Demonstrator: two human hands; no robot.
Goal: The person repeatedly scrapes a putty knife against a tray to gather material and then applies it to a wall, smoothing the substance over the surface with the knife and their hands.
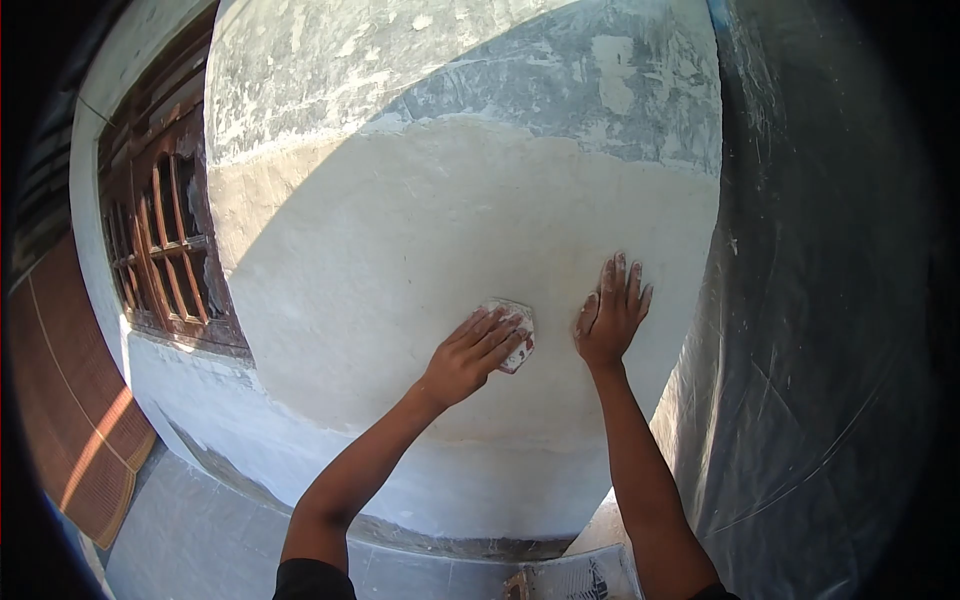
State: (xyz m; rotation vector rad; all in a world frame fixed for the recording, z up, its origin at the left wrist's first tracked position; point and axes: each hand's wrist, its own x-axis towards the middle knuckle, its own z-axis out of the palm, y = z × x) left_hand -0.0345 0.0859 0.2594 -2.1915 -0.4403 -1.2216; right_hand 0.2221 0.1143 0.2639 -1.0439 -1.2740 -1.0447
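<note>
My left hand [468, 355] lies over a dusty white sanding block [522, 340] with a pointed edge and reddish patches, pressing it to the wall [430, 240]. Its fingers are bent across the block's top, and the underside is hidden. To the right, my right hand [613, 318] rests flat on the same wall, fingers stretched upward and thumb apart, holding nothing. White powder coats its fingertips. Around both hands the wall is smooth and pale; higher up, it is grey with rough white patches.
At the left is a brown wooden window [165, 245] with bars. A brown woven mat [80, 400] hangs or lies at the far left. Grey plastic sheeting [810, 380] covers the right side. Below the wall runs a grey tiled floor [200, 530].
</note>
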